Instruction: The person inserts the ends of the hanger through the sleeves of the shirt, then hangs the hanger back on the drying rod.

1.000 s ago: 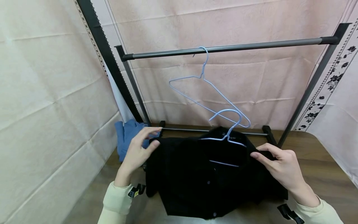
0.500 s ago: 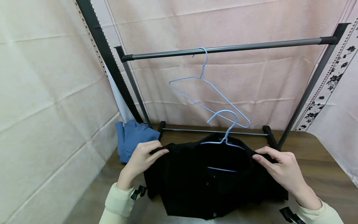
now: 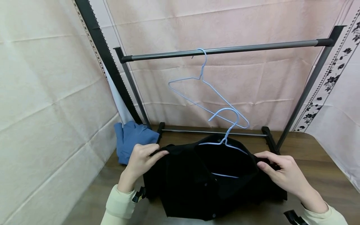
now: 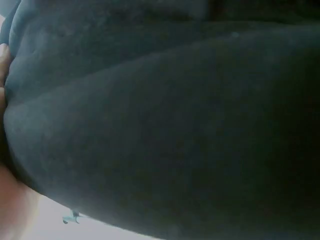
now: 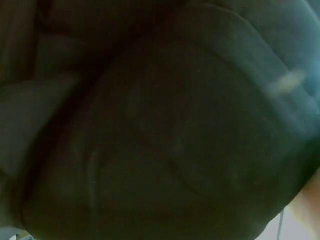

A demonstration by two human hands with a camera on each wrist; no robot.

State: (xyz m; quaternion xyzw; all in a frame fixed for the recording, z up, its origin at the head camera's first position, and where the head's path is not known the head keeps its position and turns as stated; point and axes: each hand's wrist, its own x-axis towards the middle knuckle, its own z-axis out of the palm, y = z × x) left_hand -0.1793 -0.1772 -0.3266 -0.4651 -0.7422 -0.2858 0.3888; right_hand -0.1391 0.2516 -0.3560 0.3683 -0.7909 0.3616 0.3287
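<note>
- Curtain [image 3: 56, 93]: pale, creased, along the far left.
- Blue cloth [image 3: 135, 140]: bundled on the table [image 3: 306, 162], by the rack's left foot.
- Left hand [image 3: 140, 161]: thumb and fingers pinch the shirt's upper edge near the shoulder; left wrist view mostly filled by dark fabric.
- Shirt [image 3: 188, 175]: black, collar uppermost, neck opening gaping, buttons down the front; spread between both hands, above the table. Cannot tell whether its hem touches the table.
- Upper hanger [image 3: 202, 72]: light blue, bare, hooked over the rack [image 3: 227, 50], hanging at an angle behind the shirt.
- Lower hanger [image 3: 233, 125]: light blue, inside the shirt; hook rises free from the neck opening, overlapping the upper hanger in view.
- Right hand [image 3: 284, 172]: thumb and fingers pinch the shirt beside the collar; right wrist view dark, blurred.
</note>
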